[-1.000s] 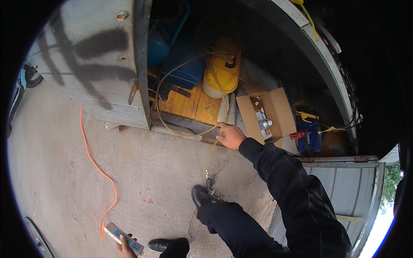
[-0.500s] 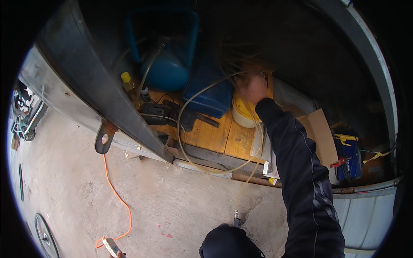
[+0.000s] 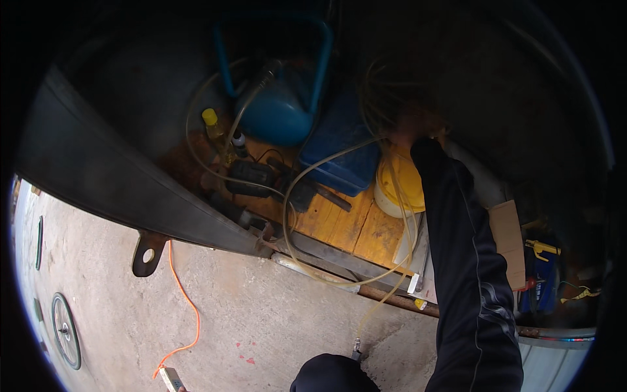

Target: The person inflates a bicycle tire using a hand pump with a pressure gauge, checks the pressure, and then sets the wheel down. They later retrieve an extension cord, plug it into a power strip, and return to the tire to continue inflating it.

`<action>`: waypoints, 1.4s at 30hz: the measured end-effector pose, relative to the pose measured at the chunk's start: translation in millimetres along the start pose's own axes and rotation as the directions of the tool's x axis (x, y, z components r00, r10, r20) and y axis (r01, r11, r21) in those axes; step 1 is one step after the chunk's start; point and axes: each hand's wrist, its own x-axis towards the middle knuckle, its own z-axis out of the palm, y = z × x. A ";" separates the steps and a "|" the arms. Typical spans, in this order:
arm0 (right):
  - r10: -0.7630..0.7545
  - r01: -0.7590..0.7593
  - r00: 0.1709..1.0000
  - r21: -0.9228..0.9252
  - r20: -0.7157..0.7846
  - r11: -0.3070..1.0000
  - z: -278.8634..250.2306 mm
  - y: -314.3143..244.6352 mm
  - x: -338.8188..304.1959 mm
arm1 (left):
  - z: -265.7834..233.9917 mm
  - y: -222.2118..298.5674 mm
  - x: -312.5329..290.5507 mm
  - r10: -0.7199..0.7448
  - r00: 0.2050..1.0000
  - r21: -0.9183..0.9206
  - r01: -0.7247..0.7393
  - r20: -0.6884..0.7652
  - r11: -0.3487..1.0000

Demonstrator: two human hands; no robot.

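Note:
My right arm, in a dark sleeve, reaches over a yellow-lidded white bucket [image 3: 400,186] into the shadowed back. There my right hand [image 3: 418,124] is dim and blurred beside coils of clear hose [image 3: 375,91]; its grip cannot be made out. One hose loop [image 3: 287,209] hangs forward past the wooden boards' edge, and a length runs down to a metal fitting [image 3: 356,346] by my knee. At the bottom edge, only a sliver of my left hand [image 3: 182,389] shows, closed against a pale power strip [image 3: 171,379] with an orange cord [image 3: 193,307].
On the wooden boards [image 3: 333,225] stand a blue plastic box [image 3: 339,163], a blue rounded container [image 3: 274,114], a yellow-capped bottle [image 3: 213,127] and dark tools. A curved metal panel [image 3: 150,189] with a holed lug [image 3: 147,255] borders the left. A cardboard box [image 3: 507,245] stands right.
My right hand has gone deeper into the dark, beyond the yellow lid. The view has shifted, so the stored things sit lower and further right. The power strip stays at the bottom edge.

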 end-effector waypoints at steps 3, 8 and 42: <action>-0.006 0.001 0.999 0.118 0.039 0.993 32.6 6.4 -2.7 | 5.7 3.8 -2.7 -0.027 0.999 0.018 0.027 -0.030 0.999; 0.004 -0.030 0.992 0.194 0.129 0.980 15.3 -3.8 -21.7 | 15.5 12.0 2.2 -0.009 0.999 -0.041 0.006 -0.051 0.999; -0.571 -0.223 0.752 0.942 0.329 0.250 -62.6 -150.5 -186.3 | 93.5 31.3 53.5 0.333 0.941 -0.219 -0.312 0.062 0.924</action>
